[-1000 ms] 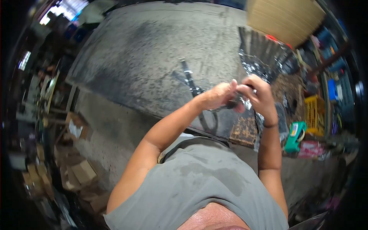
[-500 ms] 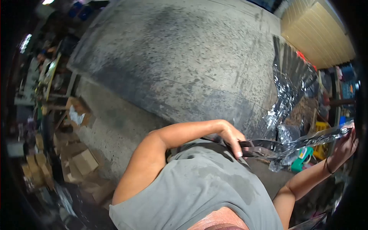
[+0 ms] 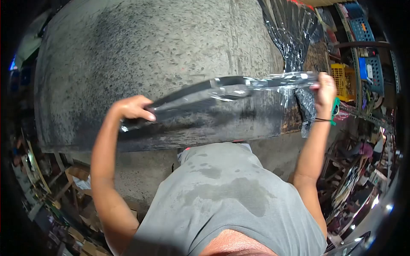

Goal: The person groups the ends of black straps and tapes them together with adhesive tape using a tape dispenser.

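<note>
A long bundle of black strips in clear plastic film [image 3: 230, 87] stretches above the near part of the grey, dark-spotted table [image 3: 171, 47]. My left hand [image 3: 134, 108] is closed round its left end, near the table's front edge. At the other end, my right hand [image 3: 325, 91] grips the shiny film, slightly higher in view. The middle of the bundle bows upward and is smeared by motion. Just beyond my right hand lies a pile of similar film-wrapped black strips [image 3: 294, 30]. Behind my right wrist shows a green object [image 3: 336, 109], partly hidden.
Shelving on the right holds a yellow crate [image 3: 343, 81] and blue perforated baskets [image 3: 373, 74]. Crumpled clear film [image 3: 306, 104] lies at the table's right end. A cardboard box [image 3: 79, 177] stands at lower left. A person in pink [image 3: 366, 149] is at far right.
My left hand has swung leftward, and my right hand has come in from the far right, both still on the bundle. The bundle now spans the table. My view has turned toward the table.
</note>
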`<state>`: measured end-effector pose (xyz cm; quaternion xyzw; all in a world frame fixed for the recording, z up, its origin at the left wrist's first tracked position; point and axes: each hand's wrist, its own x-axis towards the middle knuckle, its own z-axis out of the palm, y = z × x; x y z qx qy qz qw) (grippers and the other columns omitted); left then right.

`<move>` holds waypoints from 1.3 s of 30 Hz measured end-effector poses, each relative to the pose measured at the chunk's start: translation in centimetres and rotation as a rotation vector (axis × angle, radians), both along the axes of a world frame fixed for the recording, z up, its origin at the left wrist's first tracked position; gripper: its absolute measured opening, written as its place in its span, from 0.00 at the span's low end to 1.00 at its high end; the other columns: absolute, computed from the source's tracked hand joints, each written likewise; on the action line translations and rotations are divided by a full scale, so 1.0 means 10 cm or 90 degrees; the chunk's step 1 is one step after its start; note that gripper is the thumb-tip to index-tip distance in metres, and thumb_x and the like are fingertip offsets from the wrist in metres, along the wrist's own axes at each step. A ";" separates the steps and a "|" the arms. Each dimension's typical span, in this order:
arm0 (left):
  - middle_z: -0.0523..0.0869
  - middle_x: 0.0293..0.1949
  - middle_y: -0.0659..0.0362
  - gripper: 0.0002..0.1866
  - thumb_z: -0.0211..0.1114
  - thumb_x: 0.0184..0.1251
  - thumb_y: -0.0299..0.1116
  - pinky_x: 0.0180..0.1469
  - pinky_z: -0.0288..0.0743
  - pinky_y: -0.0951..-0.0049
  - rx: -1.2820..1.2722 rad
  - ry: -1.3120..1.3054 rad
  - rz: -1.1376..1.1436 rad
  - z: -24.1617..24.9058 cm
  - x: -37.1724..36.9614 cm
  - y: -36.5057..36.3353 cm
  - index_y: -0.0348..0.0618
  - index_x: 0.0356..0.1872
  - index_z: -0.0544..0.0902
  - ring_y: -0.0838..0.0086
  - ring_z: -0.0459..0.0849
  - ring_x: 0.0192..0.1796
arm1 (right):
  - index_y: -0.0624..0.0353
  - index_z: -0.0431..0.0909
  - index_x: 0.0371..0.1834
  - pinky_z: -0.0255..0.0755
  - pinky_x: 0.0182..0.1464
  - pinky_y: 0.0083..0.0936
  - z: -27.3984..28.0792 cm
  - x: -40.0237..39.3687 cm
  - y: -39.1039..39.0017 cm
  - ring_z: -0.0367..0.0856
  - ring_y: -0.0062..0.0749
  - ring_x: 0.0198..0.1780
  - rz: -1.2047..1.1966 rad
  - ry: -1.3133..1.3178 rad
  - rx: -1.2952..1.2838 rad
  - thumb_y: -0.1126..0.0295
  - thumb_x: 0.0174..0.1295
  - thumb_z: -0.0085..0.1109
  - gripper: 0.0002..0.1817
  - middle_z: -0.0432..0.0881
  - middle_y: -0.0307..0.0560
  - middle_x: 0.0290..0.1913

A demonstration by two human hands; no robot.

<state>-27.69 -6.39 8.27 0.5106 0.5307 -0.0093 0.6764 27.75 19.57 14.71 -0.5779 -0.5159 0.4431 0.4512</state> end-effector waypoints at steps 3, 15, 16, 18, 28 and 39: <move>0.86 0.31 0.55 0.22 0.74 0.45 0.42 0.41 0.74 0.67 -0.047 0.201 0.018 -0.31 -0.65 -0.07 0.37 0.38 0.85 0.68 0.83 0.36 | 0.55 0.75 0.33 0.72 0.20 0.19 -0.95 -0.50 -0.37 0.73 0.18 0.18 -0.032 -0.021 -0.167 0.64 0.67 0.58 0.09 0.74 0.34 0.22; 0.66 0.67 0.43 0.28 0.66 0.61 0.38 0.69 0.56 0.58 0.570 0.488 0.406 -1.04 -0.07 -0.51 0.40 0.62 0.72 0.50 0.64 0.69 | 0.63 0.81 0.39 0.74 0.47 0.38 -1.87 -0.33 -0.96 0.82 0.49 0.42 0.023 -0.483 -0.027 0.62 0.60 0.60 0.15 0.83 0.57 0.38; 0.65 0.68 0.43 0.27 0.66 0.62 0.37 0.69 0.56 0.57 0.584 0.478 0.414 -1.07 0.15 -0.51 0.39 0.62 0.72 0.50 0.64 0.69 | 0.63 0.81 0.38 0.74 0.46 0.38 -1.86 -0.25 -1.07 0.82 0.50 0.41 0.024 -0.468 -0.034 0.62 0.60 0.59 0.14 0.83 0.58 0.37; 0.63 0.68 0.43 0.26 0.65 0.63 0.34 0.69 0.56 0.57 0.618 0.451 0.422 -1.06 0.57 -0.47 0.39 0.62 0.72 0.50 0.62 0.69 | 0.62 0.81 0.36 0.74 0.43 0.38 -1.79 -0.08 -1.33 0.82 0.52 0.40 0.032 -0.454 -0.034 0.62 0.61 0.58 0.13 0.83 0.58 0.36; 0.74 0.60 0.45 0.15 0.64 0.61 0.28 0.64 0.65 0.60 0.708 0.237 0.373 -0.71 2.29 0.30 0.36 0.49 0.80 0.52 0.73 0.61 | 0.60 0.73 0.22 0.67 0.24 0.24 -1.67 1.98 -1.71 0.71 0.21 0.19 -0.428 -0.237 -0.113 0.56 0.66 0.58 0.20 0.75 0.38 0.19; 0.78 0.53 0.49 0.13 0.66 0.59 0.29 0.57 0.72 0.60 0.879 0.158 0.042 -0.80 4.36 1.95 0.43 0.46 0.81 0.52 0.76 0.57 | 0.57 0.66 0.40 0.65 0.18 0.17 -1.83 2.20 -1.34 0.72 0.21 0.18 -0.294 0.175 -0.198 0.69 0.64 0.53 0.08 0.72 0.40 0.26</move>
